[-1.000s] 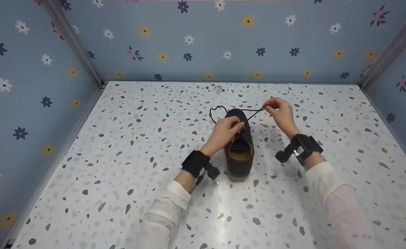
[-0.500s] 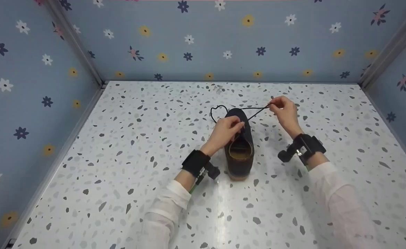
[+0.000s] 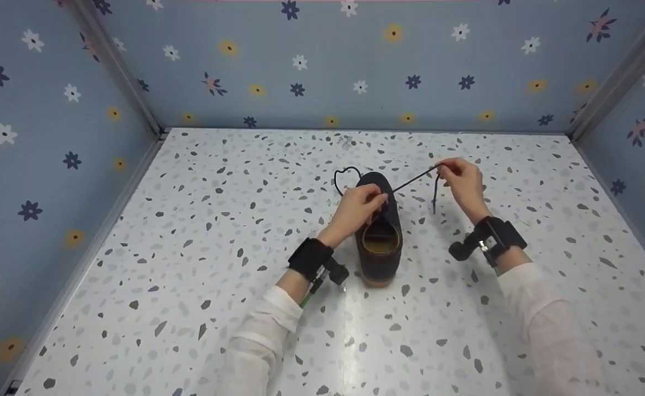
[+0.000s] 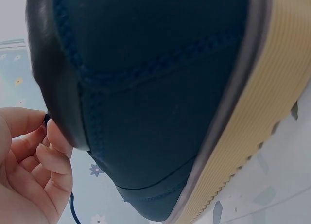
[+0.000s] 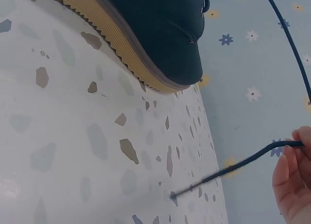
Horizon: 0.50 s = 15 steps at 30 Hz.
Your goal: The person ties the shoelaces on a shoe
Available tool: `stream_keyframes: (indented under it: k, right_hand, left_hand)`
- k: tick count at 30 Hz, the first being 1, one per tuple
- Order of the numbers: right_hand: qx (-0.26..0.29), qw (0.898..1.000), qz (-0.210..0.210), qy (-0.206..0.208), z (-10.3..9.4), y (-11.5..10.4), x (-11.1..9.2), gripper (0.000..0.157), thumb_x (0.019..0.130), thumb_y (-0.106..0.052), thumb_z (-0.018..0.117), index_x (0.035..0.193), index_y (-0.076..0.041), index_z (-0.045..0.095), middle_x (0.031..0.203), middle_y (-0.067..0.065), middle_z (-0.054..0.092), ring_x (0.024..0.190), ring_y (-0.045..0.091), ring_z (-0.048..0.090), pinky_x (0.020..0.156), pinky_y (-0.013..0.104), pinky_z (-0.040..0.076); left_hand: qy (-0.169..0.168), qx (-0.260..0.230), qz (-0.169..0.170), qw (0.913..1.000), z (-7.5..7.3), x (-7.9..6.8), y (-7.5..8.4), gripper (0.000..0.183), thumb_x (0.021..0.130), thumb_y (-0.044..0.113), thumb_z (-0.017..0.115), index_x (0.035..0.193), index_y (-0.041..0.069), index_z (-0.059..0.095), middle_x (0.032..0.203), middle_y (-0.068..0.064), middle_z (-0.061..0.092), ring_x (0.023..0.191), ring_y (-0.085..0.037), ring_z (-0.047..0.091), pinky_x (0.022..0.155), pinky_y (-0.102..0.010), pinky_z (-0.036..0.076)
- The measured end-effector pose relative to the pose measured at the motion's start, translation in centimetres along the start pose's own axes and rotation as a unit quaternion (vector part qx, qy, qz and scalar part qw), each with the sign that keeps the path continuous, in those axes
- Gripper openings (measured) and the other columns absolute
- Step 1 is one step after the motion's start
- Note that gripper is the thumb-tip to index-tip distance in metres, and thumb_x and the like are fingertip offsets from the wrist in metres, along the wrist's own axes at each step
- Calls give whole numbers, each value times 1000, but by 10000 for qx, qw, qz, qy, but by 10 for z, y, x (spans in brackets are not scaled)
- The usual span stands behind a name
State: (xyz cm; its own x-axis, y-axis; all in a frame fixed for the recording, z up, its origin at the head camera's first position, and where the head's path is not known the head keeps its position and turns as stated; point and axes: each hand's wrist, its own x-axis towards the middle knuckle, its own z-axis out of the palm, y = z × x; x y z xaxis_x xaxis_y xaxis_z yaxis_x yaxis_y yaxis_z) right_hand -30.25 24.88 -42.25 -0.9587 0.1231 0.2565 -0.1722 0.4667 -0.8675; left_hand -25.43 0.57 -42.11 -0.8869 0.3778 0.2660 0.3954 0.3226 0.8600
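A dark blue shoe with a ribbed tan sole stands upright on the table, toe pointing away from me. At its lacing my left hand pinches a bit of dark lace, seen beside the shoe's edge in the left wrist view. Off to the right, my right hand pinches the shoelace, which runs taut from the shoe to the fingers. Its loose end hangs below the fingertips. Another lace length curves out on the shoe's left side. The fingers hide the knot area.
The speckled white tabletop spreads around the shoe. Blue flowered panels close off the back and both sides. Each wrist wears a black strap with a camera.
My right hand has moved right, drawing the lace with it. The doubled lace loop is now one straight length with a dangling end. My left hand stays in place.
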Motion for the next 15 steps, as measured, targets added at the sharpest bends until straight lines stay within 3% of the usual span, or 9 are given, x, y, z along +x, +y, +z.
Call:
stream_keyframes:
  k: [5, 15]
  right_hand:
    - [129, 9999, 53, 5, -2, 1, -1, 20, 90, -9, 57, 101, 7, 61, 85, 11, 62, 68, 8, 54, 64, 28, 48]
    - [334, 9994, -79, -34, -2, -4, -8, 24, 88, -15, 61, 96, 8, 61, 80, 6, 62, 66, 12, 56, 56, 18, 45]
  left_hand:
    - [34, -1, -22, 10000, 1, 1, 0, 18, 92, 16, 54, 80, 3, 59, 65, -3, 55, 44, -13, 48, 41, -24, 40]
    - [79, -16, -99, 9999, 0, 0, 1, 18, 92, 16, 55, 80, 2, 59, 64, -3, 55, 42, -14, 48, 40, -24, 40]
